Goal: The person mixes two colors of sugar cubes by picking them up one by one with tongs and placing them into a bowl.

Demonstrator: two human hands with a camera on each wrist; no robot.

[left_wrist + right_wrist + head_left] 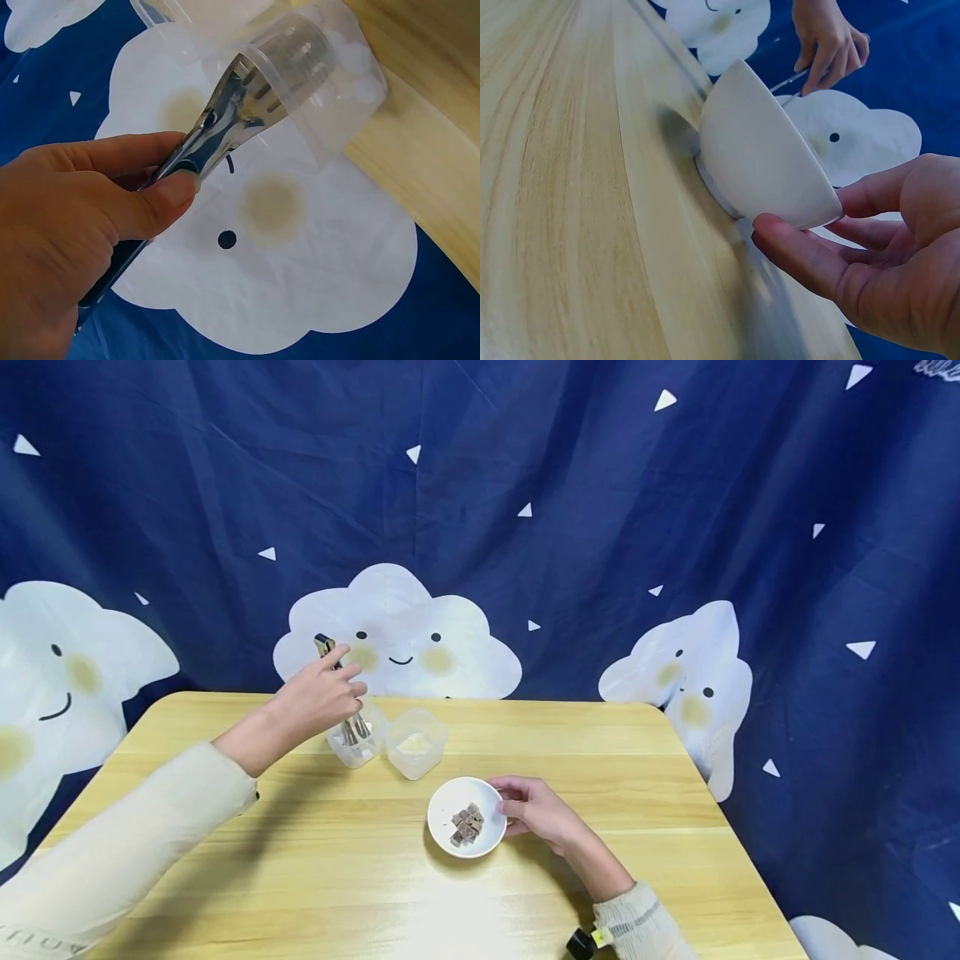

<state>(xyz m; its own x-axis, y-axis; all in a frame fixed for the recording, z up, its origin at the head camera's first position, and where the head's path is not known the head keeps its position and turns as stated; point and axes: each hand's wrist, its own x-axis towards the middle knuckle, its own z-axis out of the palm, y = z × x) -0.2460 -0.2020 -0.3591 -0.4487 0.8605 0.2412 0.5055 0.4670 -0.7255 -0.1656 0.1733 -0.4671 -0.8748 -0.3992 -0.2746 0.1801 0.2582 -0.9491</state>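
Metal tongs [214,124] are pinched between the thumb and fingers of my left hand [318,693]. Their slotted tips reach down into a clear plastic container [352,82], which holds small white pieces whose kind I cannot tell. My right hand [543,814] grips the side of a white bowl [761,150], thumb and fingers at its edge. Inside the bowl, brown cubes [467,827] with a pale dusting are heaped together, seen from the head view; the right wrist view shows only the bowl's outside.
Beside the tongs' container stands a second clear plastic container [416,745] with something pale yellow in it. A small black object [581,943] is by the right sleeve. The wooden table [337,877] ends at a blue curtain [465,485] with clouds.
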